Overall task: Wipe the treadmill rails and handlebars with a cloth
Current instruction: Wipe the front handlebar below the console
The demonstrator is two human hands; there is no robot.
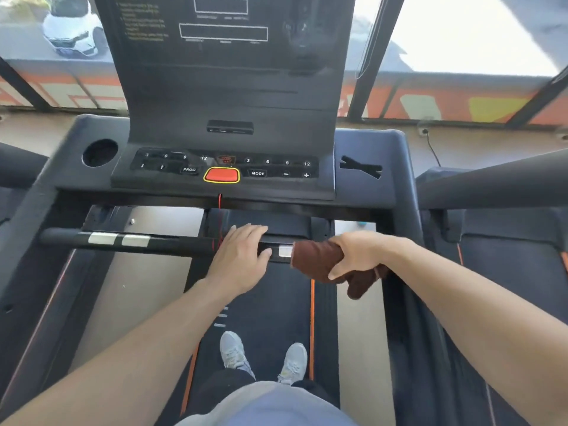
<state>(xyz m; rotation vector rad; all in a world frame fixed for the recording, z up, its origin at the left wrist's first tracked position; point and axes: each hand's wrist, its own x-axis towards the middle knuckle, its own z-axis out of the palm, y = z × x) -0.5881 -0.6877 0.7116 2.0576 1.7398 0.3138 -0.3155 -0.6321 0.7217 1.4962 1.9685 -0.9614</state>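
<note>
The right hand is gripping a brown cloth wrapped around the front handlebar, beside a silver sensor pad. The left hand is lying flat on the bar's middle, fingers straight; bare bar is stretching leftward.

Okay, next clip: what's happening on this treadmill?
A person stands on the treadmill belt, facing the console, and is wiping the front handlebar. The right hand grips a brown cloth wrapped around the bar near its right end, with a loose tail hanging below. The left hand rests flat on the bar's middle, fingers straight. The left stretch of the bar, with its two silver sensor plates, is bare of the cloth.
</note>
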